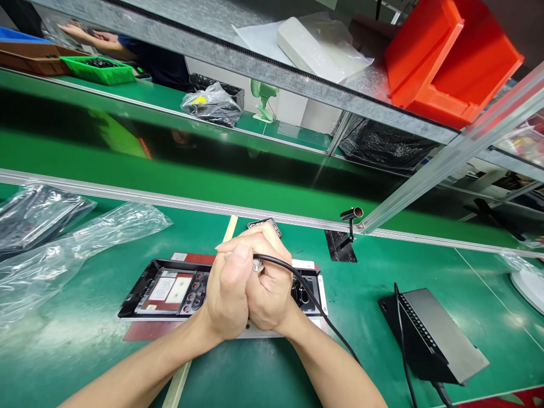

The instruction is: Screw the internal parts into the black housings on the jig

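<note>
Black open device tray lies flat at near centre of the green bench, left hand and right hand pressed together above it, fingers clenched around a metal-tipped tool with black cable, clear plastic bags left, grey box right.

Left hand and right hand pressed together — fingers curled closed, forearms converging from below.
</note>
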The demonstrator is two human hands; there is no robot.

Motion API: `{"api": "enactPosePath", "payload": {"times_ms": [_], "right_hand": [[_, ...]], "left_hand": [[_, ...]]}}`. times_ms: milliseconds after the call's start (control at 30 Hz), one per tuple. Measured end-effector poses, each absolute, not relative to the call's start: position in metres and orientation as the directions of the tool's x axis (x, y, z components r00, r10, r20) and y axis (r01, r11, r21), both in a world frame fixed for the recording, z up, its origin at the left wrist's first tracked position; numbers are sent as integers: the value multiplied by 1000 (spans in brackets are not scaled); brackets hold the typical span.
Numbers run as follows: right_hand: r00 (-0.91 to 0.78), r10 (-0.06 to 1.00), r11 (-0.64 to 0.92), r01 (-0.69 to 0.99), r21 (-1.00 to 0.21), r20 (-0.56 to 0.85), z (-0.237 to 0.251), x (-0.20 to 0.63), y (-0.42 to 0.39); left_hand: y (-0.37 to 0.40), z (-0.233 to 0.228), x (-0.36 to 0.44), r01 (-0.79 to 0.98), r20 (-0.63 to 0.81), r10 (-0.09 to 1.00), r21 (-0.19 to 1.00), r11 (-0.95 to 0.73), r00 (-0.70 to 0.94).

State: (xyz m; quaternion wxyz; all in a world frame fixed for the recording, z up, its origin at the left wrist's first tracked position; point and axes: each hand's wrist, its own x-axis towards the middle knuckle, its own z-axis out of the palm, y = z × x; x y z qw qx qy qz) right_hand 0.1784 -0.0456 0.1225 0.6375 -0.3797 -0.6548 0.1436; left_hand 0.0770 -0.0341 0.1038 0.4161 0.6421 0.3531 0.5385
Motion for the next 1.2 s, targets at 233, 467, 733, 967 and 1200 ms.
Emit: {"api": "enactPosePath", "payload": {"times_ms": [233, 467, 733, 967, 1200], "right_hand": [[92, 695, 654, 331, -680, 713, 122, 179, -47], [89, 678, 686, 280, -671, 730, 124, 178, -46], [94, 666, 701, 258, -664, 740, 126, 178, -45], [101, 660, 701, 271, -659, 744, 125, 178, -45], [83, 707, 643, 339, -687, 703, 120, 179, -47]], "left_hand": [[-34, 102, 76, -120, 408, 883, 913, -390, 232], [-34, 108, 78, -103, 400, 884, 916, -387, 240], [-34, 116, 78, -155, 410, 878, 911, -382, 246], [-34, 112, 77, -159, 414, 870, 909, -384, 266], [-33, 106, 77, -109, 416, 875, 909, -401, 248]]}}
